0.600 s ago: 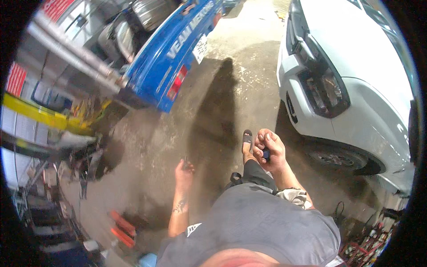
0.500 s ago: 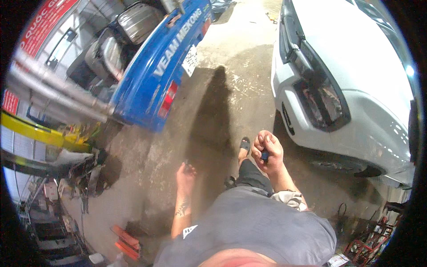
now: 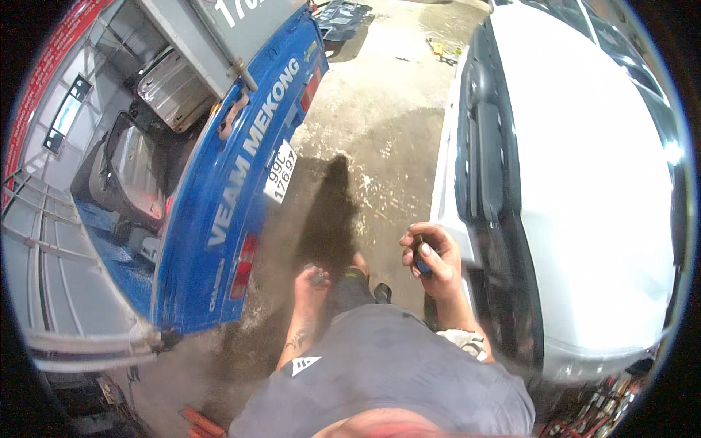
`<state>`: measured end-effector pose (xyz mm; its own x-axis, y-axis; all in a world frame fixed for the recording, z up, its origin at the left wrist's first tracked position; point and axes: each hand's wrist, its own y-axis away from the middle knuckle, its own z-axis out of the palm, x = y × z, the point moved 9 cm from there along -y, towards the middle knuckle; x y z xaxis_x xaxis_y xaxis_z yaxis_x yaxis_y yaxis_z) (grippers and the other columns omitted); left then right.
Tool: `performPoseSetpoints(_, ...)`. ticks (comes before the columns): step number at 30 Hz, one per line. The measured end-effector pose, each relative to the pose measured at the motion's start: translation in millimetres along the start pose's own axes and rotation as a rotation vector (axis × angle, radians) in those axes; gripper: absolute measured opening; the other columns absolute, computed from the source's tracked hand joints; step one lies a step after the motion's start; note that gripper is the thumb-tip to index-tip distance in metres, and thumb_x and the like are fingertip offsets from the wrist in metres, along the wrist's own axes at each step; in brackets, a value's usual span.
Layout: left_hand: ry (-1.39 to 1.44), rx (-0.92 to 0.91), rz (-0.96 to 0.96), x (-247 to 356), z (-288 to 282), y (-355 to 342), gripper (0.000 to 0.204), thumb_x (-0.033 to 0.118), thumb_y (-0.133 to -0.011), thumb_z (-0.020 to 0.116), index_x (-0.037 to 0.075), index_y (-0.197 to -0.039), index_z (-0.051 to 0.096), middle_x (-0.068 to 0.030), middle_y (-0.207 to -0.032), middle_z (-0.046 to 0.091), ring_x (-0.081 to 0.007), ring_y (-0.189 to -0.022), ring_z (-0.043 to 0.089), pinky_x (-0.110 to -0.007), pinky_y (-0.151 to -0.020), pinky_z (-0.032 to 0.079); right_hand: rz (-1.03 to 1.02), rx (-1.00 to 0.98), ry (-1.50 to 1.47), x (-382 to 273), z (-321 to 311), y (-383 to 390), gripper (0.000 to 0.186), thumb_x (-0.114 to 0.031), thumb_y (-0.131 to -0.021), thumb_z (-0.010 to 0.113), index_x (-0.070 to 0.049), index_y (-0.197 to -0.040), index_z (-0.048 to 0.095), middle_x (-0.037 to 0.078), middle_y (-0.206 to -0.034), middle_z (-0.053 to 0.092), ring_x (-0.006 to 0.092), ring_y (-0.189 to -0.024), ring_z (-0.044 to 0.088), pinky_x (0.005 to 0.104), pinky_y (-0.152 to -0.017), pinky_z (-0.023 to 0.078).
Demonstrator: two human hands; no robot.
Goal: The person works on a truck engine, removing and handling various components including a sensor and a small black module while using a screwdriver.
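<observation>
The right hand (image 3: 439, 264) clasps a small blue object (image 3: 423, 267) beside the white car (image 3: 577, 219) — a slackened hold could drop it — while the left hand (image 3: 311, 287) curls round a grey thing (image 3: 317, 278), too blurred to name.

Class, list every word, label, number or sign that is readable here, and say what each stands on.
The wording itself isn't copied out.
Blue truck panel: large white letters, readable; smaller pale lettering below, too blurred.
White licence plate: dark characters, readable.
Grey panel: large white digits, cut off by the picture's edge.
Red banner: pale lettering, too blurred.
White shirt patch: dark marks, too small.
</observation>
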<state>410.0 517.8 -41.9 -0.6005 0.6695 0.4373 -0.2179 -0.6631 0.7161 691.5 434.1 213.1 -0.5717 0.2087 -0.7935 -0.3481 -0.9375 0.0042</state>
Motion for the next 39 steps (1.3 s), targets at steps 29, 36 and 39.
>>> performPoseSetpoints(29,-0.399,-0.074,-0.112,144,704,-622,0.009,0.011,-0.082,0.057,0.007,-0.090,0.054,-0.0063,-0.078,0.058,-0.0203,-0.074,0.060,-0.032,-0.065,0.049,-0.012,0.094,-0.475,-138,-210,-916,0.039,-0.037,-0.097,0.040,-0.001,-0.105,0.055,0.013,-0.090,0.055,0.0187,-0.062,0.053,0.0234,-0.041,0.037)
performPoseSetpoints(36,-0.292,-0.034,0.145,219,796,-704,0.013,0.008,-0.083,0.057,0.006,-0.094,0.050,-0.0074,-0.081,0.059,-0.0204,-0.075,0.060,-0.032,-0.063,0.048,0.273,-0.110,-0.656,-127,-164,-1129,0.040,-0.036,-0.097,0.042,-0.001,-0.113,0.051,0.012,-0.100,0.054,0.0170,-0.065,0.051,0.0222,-0.040,0.038)
performPoseSetpoints(39,-0.249,0.042,0.120,231,823,-764,0.014,0.007,-0.081,0.057,0.006,-0.093,0.050,-0.0091,-0.083,0.059,-0.0213,-0.072,0.061,-0.032,-0.060,0.049,0.376,-0.112,-0.576,-104,-162,-1200,0.032,-0.032,-0.095,0.043,-0.003,-0.108,0.051,0.007,-0.086,0.047,0.0155,-0.064,0.049,0.0217,-0.038,0.037)
